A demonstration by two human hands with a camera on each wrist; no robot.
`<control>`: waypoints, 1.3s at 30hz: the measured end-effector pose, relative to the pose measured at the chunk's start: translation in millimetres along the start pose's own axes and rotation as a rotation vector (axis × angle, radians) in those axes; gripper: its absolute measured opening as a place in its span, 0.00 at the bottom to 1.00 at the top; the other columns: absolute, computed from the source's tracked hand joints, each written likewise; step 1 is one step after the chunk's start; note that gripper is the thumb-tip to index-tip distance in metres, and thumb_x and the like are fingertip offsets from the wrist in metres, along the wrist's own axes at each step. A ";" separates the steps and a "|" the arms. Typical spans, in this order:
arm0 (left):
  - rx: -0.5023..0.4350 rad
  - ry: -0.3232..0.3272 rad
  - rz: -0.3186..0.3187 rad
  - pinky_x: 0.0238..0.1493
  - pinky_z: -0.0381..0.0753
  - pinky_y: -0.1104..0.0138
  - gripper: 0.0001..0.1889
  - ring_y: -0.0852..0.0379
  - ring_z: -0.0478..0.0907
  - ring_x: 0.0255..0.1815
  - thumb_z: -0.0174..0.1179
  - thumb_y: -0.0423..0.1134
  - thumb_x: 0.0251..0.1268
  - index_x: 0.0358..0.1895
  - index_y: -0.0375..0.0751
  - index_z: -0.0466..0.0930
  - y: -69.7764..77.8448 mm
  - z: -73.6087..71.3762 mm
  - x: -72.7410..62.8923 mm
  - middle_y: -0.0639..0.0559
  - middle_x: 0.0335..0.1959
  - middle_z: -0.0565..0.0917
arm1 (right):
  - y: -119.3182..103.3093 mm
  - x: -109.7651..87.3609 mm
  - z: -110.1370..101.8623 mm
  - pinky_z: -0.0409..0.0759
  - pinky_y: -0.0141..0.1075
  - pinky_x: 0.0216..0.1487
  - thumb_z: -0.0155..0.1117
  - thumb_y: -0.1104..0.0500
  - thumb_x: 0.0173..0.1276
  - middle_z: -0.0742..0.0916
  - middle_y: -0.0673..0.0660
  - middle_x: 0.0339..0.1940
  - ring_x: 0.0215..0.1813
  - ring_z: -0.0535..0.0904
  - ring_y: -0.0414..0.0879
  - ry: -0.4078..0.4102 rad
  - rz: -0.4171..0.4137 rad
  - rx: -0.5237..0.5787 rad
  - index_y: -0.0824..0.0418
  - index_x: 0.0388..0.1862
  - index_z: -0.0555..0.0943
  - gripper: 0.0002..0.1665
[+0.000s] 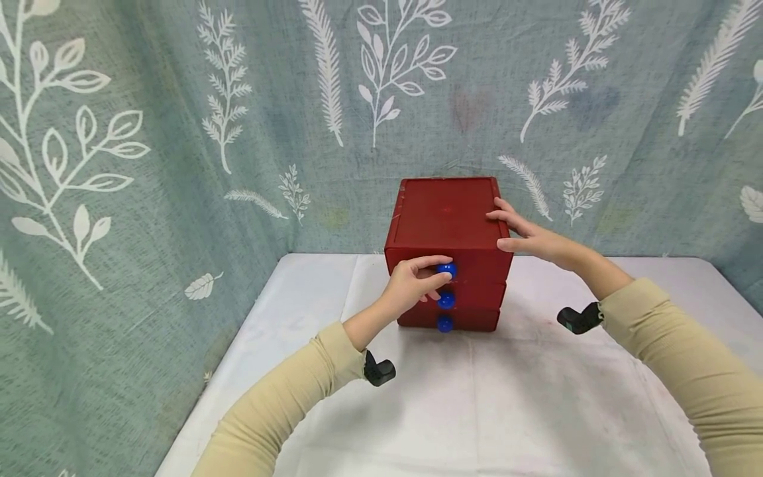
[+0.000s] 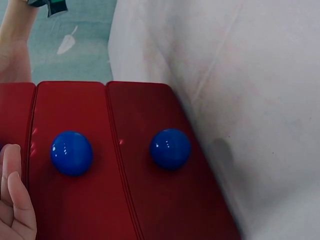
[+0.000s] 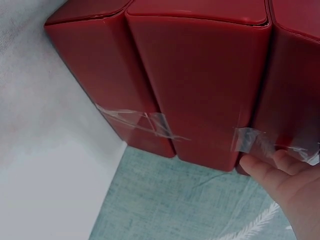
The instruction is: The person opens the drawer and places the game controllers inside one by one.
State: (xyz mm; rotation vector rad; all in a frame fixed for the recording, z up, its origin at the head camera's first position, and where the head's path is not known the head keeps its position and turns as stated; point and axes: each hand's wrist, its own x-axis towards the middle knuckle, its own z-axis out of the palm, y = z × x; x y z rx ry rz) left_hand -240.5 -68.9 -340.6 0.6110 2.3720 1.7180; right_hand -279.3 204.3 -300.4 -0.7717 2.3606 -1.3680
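A red three-drawer box [image 1: 447, 212] with a round blue knob on each drawer stands toward the back of the table. My left hand [image 1: 408, 286] pinches the top knob [image 1: 446, 269] between thumb and fingers. Below it are the middle knob [image 1: 446, 301] and the bottom knob [image 1: 444, 324]. All the drawers look closed. My right hand [image 1: 542, 242] rests at the box's upper right edge, its fingers spread and fairly straight. In the right wrist view, its fingertips touch the red side wall [image 3: 200, 85] near strips of clear tape [image 3: 245, 139].
A white cloth [image 1: 465, 411] covers the table. Behind it and along the left hangs a green-grey curtain [image 1: 262, 132] with white leaf prints. Each wrist carries a small black camera [image 1: 379, 369].
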 end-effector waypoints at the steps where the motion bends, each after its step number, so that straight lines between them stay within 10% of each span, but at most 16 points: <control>1: -0.001 0.003 -0.005 0.23 0.75 0.69 0.18 0.57 0.81 0.22 0.61 0.42 0.60 0.54 0.48 0.78 -0.4 -0.3 -0.7 0.43 0.37 0.85 | 0.7 1.0 0.6 0.42 0.66 0.62 0.50 0.50 0.69 0.33 0.46 0.74 0.73 0.25 0.54 -0.002 0.000 0.002 0.55 0.73 0.47 0.39; 29: 0.075 -0.088 0.013 0.30 0.80 0.63 0.22 0.47 0.79 0.22 0.59 0.42 0.61 0.59 0.50 0.74 9.9 -7.9 -3.6 0.43 0.38 0.84 | -3.9 -5.3 -4.9 0.45 0.65 0.62 0.50 0.52 0.70 0.34 0.47 0.74 0.74 0.28 0.55 0.003 -0.011 -0.056 0.53 0.74 0.45 0.39; 33: 0.170 -0.075 0.104 0.34 0.80 0.64 0.23 0.44 0.80 0.27 0.58 0.41 0.62 0.62 0.50 0.71 12.0 -19.1 -16.6 0.44 0.40 0.84 | -3.3 -21.5 -7.1 0.45 0.67 0.60 0.52 0.53 0.69 0.38 0.55 0.75 0.73 0.32 0.60 0.049 -0.024 -0.193 0.55 0.75 0.43 0.42; 39: 0.459 0.173 0.398 0.28 0.77 0.69 0.20 0.52 0.80 0.25 0.59 0.35 0.60 0.57 0.43 0.75 1.9 -53.5 -44.6 0.47 0.38 0.85 | 10.4 -56.4 -4.6 0.48 0.69 0.56 0.58 0.48 0.65 0.44 0.63 0.74 0.71 0.40 0.69 0.202 0.037 -0.480 0.58 0.74 0.47 0.46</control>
